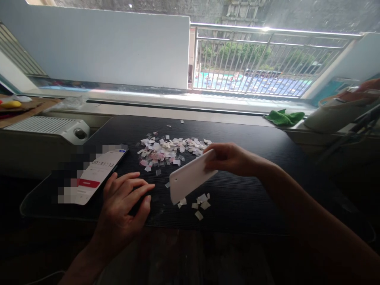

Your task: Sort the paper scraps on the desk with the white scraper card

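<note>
My right grip (231, 158) pinches one end of a thin white panel (188, 182), which slants down leftward from it. Left of that grip, a heap of scraps (166, 150) lies on the bench (252, 202). My left grip (124, 204), empty, fingers loosely spread, is just beside a phone (96, 170).

From six o'clock, close above the dark table (243, 198), one head-worn camera looks forward and down, reaching a railing (261, 59) toward one o'clock.

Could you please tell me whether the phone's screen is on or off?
On: the phone shows lit digits and a red bar.
</note>
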Motion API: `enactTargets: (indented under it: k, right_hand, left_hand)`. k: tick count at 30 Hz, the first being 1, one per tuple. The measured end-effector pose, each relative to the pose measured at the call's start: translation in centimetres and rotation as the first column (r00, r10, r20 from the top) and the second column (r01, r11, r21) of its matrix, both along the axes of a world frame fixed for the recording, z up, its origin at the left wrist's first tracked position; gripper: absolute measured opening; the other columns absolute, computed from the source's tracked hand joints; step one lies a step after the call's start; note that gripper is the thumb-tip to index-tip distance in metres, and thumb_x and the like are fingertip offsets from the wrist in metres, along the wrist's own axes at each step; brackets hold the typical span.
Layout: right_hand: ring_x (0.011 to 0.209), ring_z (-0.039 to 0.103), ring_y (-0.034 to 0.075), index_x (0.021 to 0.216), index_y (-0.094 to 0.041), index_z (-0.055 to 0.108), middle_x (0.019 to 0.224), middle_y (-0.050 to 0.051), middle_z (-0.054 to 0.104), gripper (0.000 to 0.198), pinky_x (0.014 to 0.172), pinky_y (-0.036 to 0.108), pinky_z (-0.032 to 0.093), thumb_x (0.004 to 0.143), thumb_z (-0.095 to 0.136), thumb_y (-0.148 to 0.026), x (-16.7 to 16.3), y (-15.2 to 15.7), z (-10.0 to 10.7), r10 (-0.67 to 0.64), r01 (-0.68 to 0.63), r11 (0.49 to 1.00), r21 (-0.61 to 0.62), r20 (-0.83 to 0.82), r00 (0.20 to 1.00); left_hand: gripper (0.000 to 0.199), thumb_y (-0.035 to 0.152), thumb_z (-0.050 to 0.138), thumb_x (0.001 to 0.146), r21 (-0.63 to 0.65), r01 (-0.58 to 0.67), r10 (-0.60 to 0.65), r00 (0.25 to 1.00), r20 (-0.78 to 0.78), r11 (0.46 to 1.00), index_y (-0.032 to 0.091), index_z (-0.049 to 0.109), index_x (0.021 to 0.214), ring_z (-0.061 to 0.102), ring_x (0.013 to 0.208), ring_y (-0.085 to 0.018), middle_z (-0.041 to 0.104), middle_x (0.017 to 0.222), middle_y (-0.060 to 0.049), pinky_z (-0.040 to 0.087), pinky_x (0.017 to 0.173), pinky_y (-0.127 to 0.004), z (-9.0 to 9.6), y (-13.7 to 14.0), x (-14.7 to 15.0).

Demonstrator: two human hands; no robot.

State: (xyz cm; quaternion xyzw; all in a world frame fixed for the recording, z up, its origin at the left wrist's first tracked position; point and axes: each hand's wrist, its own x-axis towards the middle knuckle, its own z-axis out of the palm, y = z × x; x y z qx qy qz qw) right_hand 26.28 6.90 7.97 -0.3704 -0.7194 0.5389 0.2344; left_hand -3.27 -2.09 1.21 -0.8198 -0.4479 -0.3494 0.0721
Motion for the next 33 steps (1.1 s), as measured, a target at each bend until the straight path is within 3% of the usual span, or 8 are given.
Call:
enactTargets:
  k: [3, 6, 9, 14, 20, 24, 33]
  right_hand:
    - [0.072, 0.061, 0.013, 0.089, -0.018, 0.064, 0.077, -0.002, 0.064, 0.016, 0.065, 0.025, 0.05, 0.075, 0.069, -0.023, -0.7, 0.2, 0.1, 0.084, -0.088, 0.994, 0.059, 0.073, 0.994]
    - [0.071, 0.061, 0.013, 0.089, -0.019, 0.065, 0.075, -0.002, 0.065, 0.016, 0.064, 0.025, 0.05, 0.075, 0.069, -0.025, 1.3, -0.7, 0.7, 0.048, -0.055, 0.997, 0.047, 0.133, 0.99]
    - [0.067, 0.06, 0.014, 0.086, -0.019, 0.064, 0.072, -0.001, 0.065, 0.023, 0.063, 0.027, 0.05, 0.071, 0.072, -0.034, 4.4, -2.3, 1.2, -0.173, 0.172, 0.985, 0.022, 0.139, 0.975]
    - [0.065, 0.057, 0.014, 0.074, -0.018, 0.06, 0.069, -0.001, 0.061, 0.027, 0.059, 0.027, 0.048, 0.065, 0.075, -0.039, 6.6, -4.4, -0.2, -0.453, 0.458, 0.889, 0.007, 0.166, 0.876]
    - [0.068, 0.057, 0.015, 0.077, -0.016, 0.063, 0.073, 0.0, 0.063, 0.03, 0.06, 0.027, 0.044, 0.064, 0.075, -0.04, 6.9, -4.8, -1.2, -0.356, 0.397, 0.905, -0.151, 0.238, 0.904]
    - [0.071, 0.058, 0.016, 0.078, -0.017, 0.062, 0.077, 0.001, 0.065, 0.029, 0.062, 0.028, 0.045, 0.064, 0.076, -0.038, 7.0, -4.4, -1.1, -0.417, 0.459, 0.869, -0.185, 0.224, 0.881]
    - [0.066, 0.056, 0.015, 0.076, -0.016, 0.062, 0.073, 0.0, 0.063, 0.029, 0.058, 0.026, 0.041, 0.064, 0.076, -0.038, 6.5, -6.0, -1.4, -0.319, 0.387, 0.876, -0.288, 0.255, 0.913]
  left_hand:
    - [0.019, 0.015, 0.055, 0.085, 0.012, 0.003, -0.003, 1.0, 0.001, 1.0, 0.02, 0.063, 0.101, 0.057, 0.107, -0.03, 0.064, 0.093, -0.006, 0.032, 0.105, -0.062, 0.1, 0.0, -0.3]
    - [0.021, 0.015, 0.055, 0.085, 0.012, 0.0, 0.0, 1.0, 0.013, 1.0, 0.021, 0.063, 0.103, 0.056, 0.11, -0.03, 0.063, 0.096, -0.006, 0.029, 0.108, -0.062, 0.6, -0.5, -0.3]
    - [0.025, 0.014, 0.056, 0.084, -0.009, 0.049, -0.049, 0.999, 0.021, 0.999, 0.022, 0.063, 0.107, 0.054, 0.113, -0.029, 0.062, 0.098, -0.005, 0.025, 0.111, -0.061, 1.2, -1.3, 0.4]
    - [0.027, 0.014, 0.056, 0.085, -0.102, 0.202, -0.2, 0.979, 0.026, 0.974, 0.023, 0.065, 0.109, 0.053, 0.116, -0.025, 0.063, 0.1, -0.004, 0.023, 0.114, -0.054, 1.8, -2.6, 3.2]
    - [0.022, 0.023, 0.056, 0.091, -0.209, 0.268, -0.269, 0.963, 0.025, 0.941, 0.027, 0.069, 0.108, 0.053, 0.119, -0.02, 0.065, 0.1, 0.0, 0.017, 0.118, -0.048, 1.2, -3.6, 4.8]
    - [0.017, 0.028, 0.063, 0.089, -0.181, 0.299, -0.299, 0.954, 0.025, 0.937, 0.026, 0.069, 0.104, 0.054, 0.117, -0.019, 0.066, 0.095, 0.001, 0.015, 0.12, -0.046, 1.0, -3.9, 5.2]
    - [0.016, 0.022, 0.055, 0.093, -0.118, 0.349, -0.356, 0.934, -0.042, 0.93, 0.021, 0.067, 0.103, 0.055, 0.111, -0.017, 0.065, 0.085, 0.001, 0.01, 0.121, -0.046, 1.0, -3.7, 6.8]
